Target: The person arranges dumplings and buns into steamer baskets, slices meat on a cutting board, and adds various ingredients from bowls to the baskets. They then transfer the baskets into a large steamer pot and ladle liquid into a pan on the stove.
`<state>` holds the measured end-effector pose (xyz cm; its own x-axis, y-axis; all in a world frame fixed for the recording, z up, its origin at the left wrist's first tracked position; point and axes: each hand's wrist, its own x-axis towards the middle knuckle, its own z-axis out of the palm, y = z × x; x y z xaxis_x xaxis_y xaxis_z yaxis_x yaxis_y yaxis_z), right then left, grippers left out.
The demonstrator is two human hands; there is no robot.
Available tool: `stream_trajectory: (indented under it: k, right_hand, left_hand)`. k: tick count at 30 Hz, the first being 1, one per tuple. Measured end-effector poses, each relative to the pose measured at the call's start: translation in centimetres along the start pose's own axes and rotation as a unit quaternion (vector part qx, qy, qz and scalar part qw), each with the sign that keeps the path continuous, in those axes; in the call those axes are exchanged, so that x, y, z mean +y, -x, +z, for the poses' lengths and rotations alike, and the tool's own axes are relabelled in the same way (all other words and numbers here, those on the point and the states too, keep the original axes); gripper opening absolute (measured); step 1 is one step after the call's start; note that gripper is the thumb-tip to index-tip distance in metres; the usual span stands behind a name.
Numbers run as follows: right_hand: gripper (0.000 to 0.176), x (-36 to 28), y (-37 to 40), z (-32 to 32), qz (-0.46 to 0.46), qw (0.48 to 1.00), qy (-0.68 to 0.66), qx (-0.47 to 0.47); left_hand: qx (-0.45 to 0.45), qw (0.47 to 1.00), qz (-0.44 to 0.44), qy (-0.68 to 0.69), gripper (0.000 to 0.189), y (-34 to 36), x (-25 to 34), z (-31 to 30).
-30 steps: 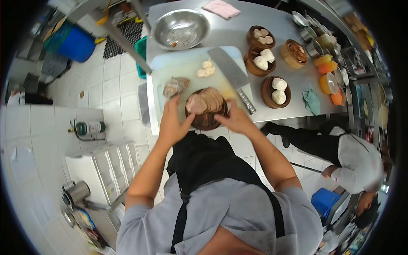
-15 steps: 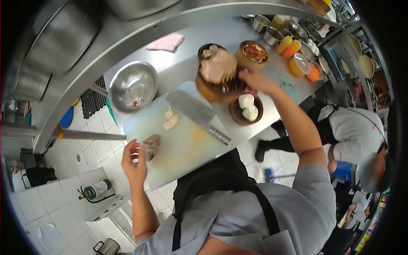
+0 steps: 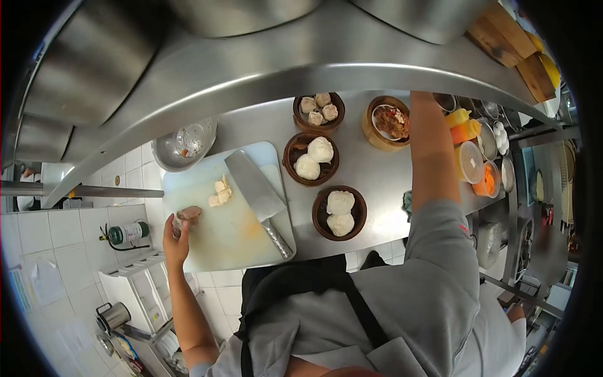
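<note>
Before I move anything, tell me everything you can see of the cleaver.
The cleaver has a broad, roughly rectangular grey metal blade and a slimmer, silvery handle that looks textured. It lies flat and slanted on the right part of the cutting board, handle towards the person, its end near the board's corner. No hand touches it. Which edge is sharpened, I cannot tell.
</note>
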<state>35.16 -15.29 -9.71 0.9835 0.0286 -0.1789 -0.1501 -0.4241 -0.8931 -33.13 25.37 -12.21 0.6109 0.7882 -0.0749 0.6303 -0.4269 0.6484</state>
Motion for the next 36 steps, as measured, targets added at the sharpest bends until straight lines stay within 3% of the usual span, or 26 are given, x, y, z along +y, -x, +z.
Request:
stream_trajectory:
  k: [3,6,8,10,13,15,18,20,22,23,25,27,28,29,30,32,33,34,35,36]
  right_hand:
    - [0.041,-0.8,1.4,-1.1,-0.020,1.000,0.001,0.002]
    - [0.041,-2.1,7.6,-2.7,-0.062,0.998,0.026,-0.019]
    - [0.040,-1.5,13.3,-4.3,-0.091,0.991,0.077,-0.057]
    - [0.036,0.4,22.0,-4.6,-0.121,0.990,0.034,-0.066]
    - [0.036,4.2,33.9,-4.2,-0.101,0.990,0.065,-0.071]
    - [0.033,6.0,40.5,-2.8,-0.054,0.995,0.081,-0.020]
    - [0.032,9.2,47.6,0.0,0.014,0.998,0.059,0.024]
    - [0.032,9.9,51.2,1.7,0.015,0.998,0.066,0.020]
    - [0.032,9.0,54.2,4.1,-0.017,0.996,0.086,0.009]
    - [0.032,7.3,56.0,5.5,-0.015,0.998,0.045,-0.045]
    - [0.036,6.0,58.3,8.9,-0.066,0.987,0.008,-0.147]
    - [0.051,4.2,60.3,13.1,-0.099,0.955,-0.009,-0.280]
    - [0.060,2.0,61.7,15.0,-0.098,0.939,-0.028,-0.329]
    - [0.069,-0.1,63.0,16.6,-0.097,0.920,-0.045,-0.376]
    - [0.069,-0.7,63.6,18.4,-0.102,0.921,-0.042,-0.373]
    - [0.082,-0.1,63.4,21.4,-0.212,0.920,-0.180,-0.277]
    - [0.082,0.5,63.0,21.2,-0.225,0.919,-0.181,-0.269]
    - [0.084,1.0,62.0,20.6,-0.172,0.936,-0.149,-0.269]
    - [0.087,0.7,60.9,20.2,-0.122,0.948,-0.120,-0.269]
    - [0.087,0.3,60.2,19.9,-0.145,0.946,-0.128,-0.259]
  left_hand:
    - [-0.019,0.999,0.044,0.008,0.070,-0.4,-1.1,0.8]
    - [-0.058,0.994,0.093,-0.007,0.076,-0.9,-0.6,0.6]
    - [-0.086,0.994,0.054,-0.032,0.077,-0.5,2.0,-0.7]
    - [-0.103,0.993,0.027,-0.051,0.079,-1.2,2.7,-0.5]
    - [-0.097,0.993,0.051,-0.043,0.077,-1.7,1.6,-0.2]
    - [-0.107,0.986,0.120,0.040,0.068,-1.6,1.5,-0.4]
    - [-0.091,0.975,0.203,0.008,0.062,-1.8,-0.2,-0.4]
    - [-0.102,0.974,0.204,0.001,0.058,-1.7,-0.5,-0.7]
    - [-0.151,0.961,0.203,0.112,0.058,-2.4,-2.8,-0.5]
    - [-0.166,0.943,0.226,0.182,0.057,-2.2,-2.5,-0.7]
    - [-0.244,0.909,0.124,0.315,0.057,-0.5,-0.7,-1.6]
    - [-0.300,0.865,0.006,0.403,0.058,2.3,2.0,-2.6]
    - [-0.296,0.864,0.012,0.407,0.058,3.6,2.8,-2.0]
    - [-0.276,0.853,0.096,0.432,0.059,5.1,3.5,-1.4]
    - [-0.256,0.835,0.179,0.453,0.060,6.3,3.7,-1.2]
    - [-0.279,0.818,0.199,0.463,0.060,7.5,3.7,-1.6]
    - [-0.298,0.802,0.219,0.469,0.060,7.6,4.0,-2.1]
    - [-0.291,0.798,0.243,0.468,0.060,7.4,4.1,-3.2]
    - [-0.330,0.786,0.201,0.483,0.058,7.4,3.6,-4.9]
    - [-0.373,0.769,0.154,0.495,0.055,7.6,2.8,-6.5]
